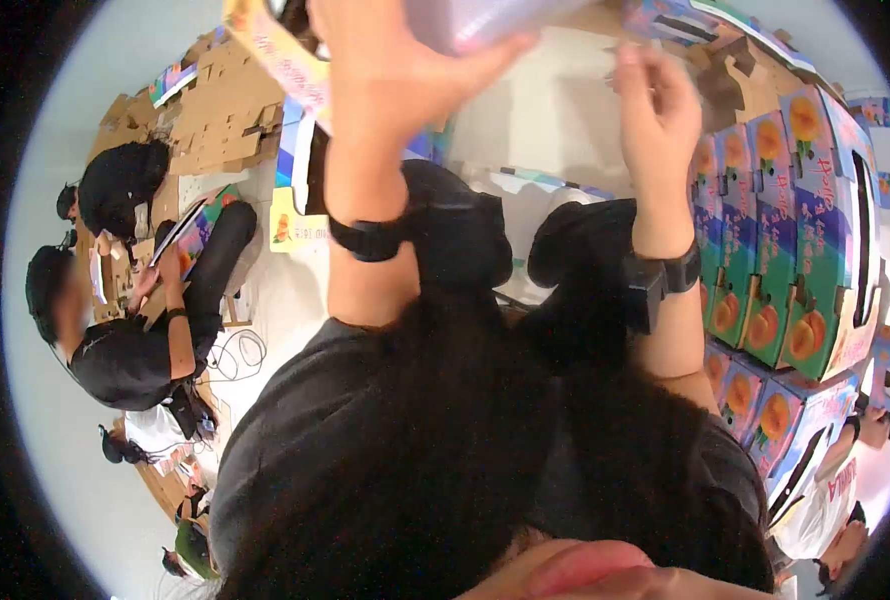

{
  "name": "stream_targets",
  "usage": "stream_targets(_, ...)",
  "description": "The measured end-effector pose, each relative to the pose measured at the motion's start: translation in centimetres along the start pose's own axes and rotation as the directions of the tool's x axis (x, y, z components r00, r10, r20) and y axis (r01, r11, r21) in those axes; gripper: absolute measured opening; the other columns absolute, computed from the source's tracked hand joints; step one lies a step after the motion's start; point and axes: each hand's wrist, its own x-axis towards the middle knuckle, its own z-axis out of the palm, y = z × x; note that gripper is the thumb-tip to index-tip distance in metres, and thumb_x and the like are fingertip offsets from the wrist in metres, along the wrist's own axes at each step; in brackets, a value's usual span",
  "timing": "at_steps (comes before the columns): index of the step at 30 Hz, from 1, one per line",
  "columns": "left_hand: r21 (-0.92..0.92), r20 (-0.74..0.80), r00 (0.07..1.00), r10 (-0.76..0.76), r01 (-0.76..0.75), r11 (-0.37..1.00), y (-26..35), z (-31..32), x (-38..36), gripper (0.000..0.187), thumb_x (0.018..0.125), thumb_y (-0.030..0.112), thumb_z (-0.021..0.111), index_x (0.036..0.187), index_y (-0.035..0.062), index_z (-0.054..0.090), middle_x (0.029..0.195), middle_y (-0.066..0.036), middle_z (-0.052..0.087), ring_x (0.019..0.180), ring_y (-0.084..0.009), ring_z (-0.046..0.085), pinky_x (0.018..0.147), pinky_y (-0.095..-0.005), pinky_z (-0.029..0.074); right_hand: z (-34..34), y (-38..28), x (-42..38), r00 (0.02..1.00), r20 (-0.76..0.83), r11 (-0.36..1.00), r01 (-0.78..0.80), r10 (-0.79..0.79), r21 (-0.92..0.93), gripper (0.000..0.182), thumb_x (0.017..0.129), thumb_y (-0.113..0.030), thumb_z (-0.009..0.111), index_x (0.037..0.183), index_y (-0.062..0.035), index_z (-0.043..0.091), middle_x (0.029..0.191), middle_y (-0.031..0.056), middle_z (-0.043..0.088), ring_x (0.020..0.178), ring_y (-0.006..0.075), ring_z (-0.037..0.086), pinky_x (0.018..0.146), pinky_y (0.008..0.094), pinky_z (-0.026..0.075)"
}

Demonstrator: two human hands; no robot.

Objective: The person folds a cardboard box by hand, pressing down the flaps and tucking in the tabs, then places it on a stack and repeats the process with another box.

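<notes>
My left hand (395, 75) is at the top of the view, thumb stretched out along the lower edge of a translucent, pale violet plastic piece (485, 18). It grips that piece, whose far part is cut off by the frame edge. Just left of this hand is a tilted yellow carton (283, 55) with pink lettering. My right hand (660, 105) hovers over a pale surface (565, 120), loosely curled and slightly blurred. Its fingers are apart, and I see nothing held in them.
Stacked fruit-printed cartons (765, 240) stand close on my right. Another yellow-ended box (300, 220) is below my left hand. Flattened cardboard (225, 110) lies at the upper left. A seated person (130, 340) handles a printed carton; other people are on both sides. Cables (240, 350) lie on the floor.
</notes>
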Motion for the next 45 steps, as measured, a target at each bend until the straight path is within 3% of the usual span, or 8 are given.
stream_targets(8,-0.123,-0.029,1.000,0.003,-0.006,0.992,2.6,11.4,-5.8,0.104,0.050,0.034,0.089,0.144,0.0146,0.050,0.112,-0.015,0.052,0.113,-0.0343,0.051,0.108,-0.0575,0.033,1.1,0.2,-0.5,0.841,-0.087,0.764,-0.435,0.534,0.477,0.074,0.092,-0.063,0.055,0.145,-0.0138,0.040,0.136,0.0087,0.049,0.132,0.0250,0.044,0.098,0.0510,0.045)
stream_targets(12,-0.181,0.001,1.000,-0.026,0.026,0.983,2.4,12.5,-7.1,0.106,0.046,0.032,0.088,0.144,0.0174,0.050,0.111,-0.015,0.050,0.111,-0.0354,0.049,0.108,-0.0568,0.032,1.4,1.8,-0.5,0.819,0.211,0.620,-0.549,0.534,0.560,0.092,0.083,-0.041,0.078,0.153,-0.0173,0.024,0.149,0.0097,0.039,0.139,0.0266,0.035,0.108,0.0555,0.033)
stream_targets(17,-0.160,0.012,0.979,-0.202,0.201,0.966,3.3,11.8,-7.8,0.113,0.051,0.035,0.090,0.150,0.0118,0.041,0.116,-0.018,0.049,0.112,-0.0373,0.048,0.109,-0.0577,0.030,2.9,1.8,0.0,0.902,-0.007,0.741,-0.350,0.431,0.573,0.074,0.072,-0.018,0.089,0.131,0.0021,0.050,0.117,0.0104,0.063,0.113,0.0232,0.059,0.102,0.0360,0.043)
stream_targets(24,-0.247,-0.047,0.972,-0.229,0.211,0.946,4.5,11.3,-8.4,0.130,0.067,0.046,0.084,0.153,-0.0093,0.005,0.158,-0.033,0.015,0.145,-0.0459,0.022,0.117,-0.0570,0.018,2.3,2.8,2.1,0.933,-0.245,0.910,-0.155,0.262,0.384,0.095,0.063,-0.016,0.095,0.136,0.0047,0.037,0.130,0.0165,0.052,0.117,0.0251,0.056,0.102,0.0405,0.047)
stream_targets(29,-0.239,-0.057,0.832,-0.552,0.526,0.816,0.1,8.8,-1.9,0.135,0.071,0.049,0.085,0.154,-0.0091,-0.003,0.159,-0.033,0.013,0.147,-0.0471,0.015,0.119,-0.0561,0.010,-0.7,4.1,5.6,0.993,-0.116,0.968,0.009,0.021,0.252,0.098,0.061,-0.010,0.095,0.139,-0.0024,0.036,0.131,0.0121,0.053,0.117,0.0225,0.057,0.100,0.0384,0.049)
stream_targets(35,-0.687,0.100,0.788,-0.608,0.497,0.531,-5.4,9.2,-0.6,0.133,0.071,0.045,0.088,0.156,-0.0065,0.000,0.157,-0.033,0.021,0.146,-0.0446,0.026,0.118,-0.0509,0.024,-5.3,4.9,11.1,0.946,0.232,0.909,-0.290,0.226,0.300,0.080,0.064,-0.005,0.090,0.132,-0.0031,0.048,0.117,0.0072,0.063,0.106,0.0176,0.062,0.095,0.0341,0.050)
stream_targets(41,-0.224,0.450,0.825,-0.341,0.474,0.852,-4.6,6.3,-3.7,0.110,0.078,0.028,0.086,0.157,-0.0037,0.016,0.154,-0.026,0.034,0.144,-0.0313,0.034,0.118,-0.0426,0.027,-6.6,6.5,12.0,0.936,0.220,0.867,-0.339,0.274,0.364,0.063,0.069,-0.007,0.085,0.125,-0.0018,0.056,0.112,0.0068,0.066,0.103,0.0173,0.062,0.094,0.0327,0.048)
stream_targets(45,-0.428,0.402,0.841,-0.361,0.522,0.738,-4.6,6.6,-3.8,0.104,0.078,0.024,0.086,0.154,-0.0053,0.021,0.148,-0.024,0.041,0.139,-0.0281,0.038,0.115,-0.0404,0.032,-5.2,5.3,11.5,0.943,0.105,0.844,-0.330,0.316,0.423,0.063,0.072,-0.014,0.085,0.125,0.0012,0.056,0.113,0.0090,0.066,0.102,0.0180,0.062,0.093,0.0330,0.048)
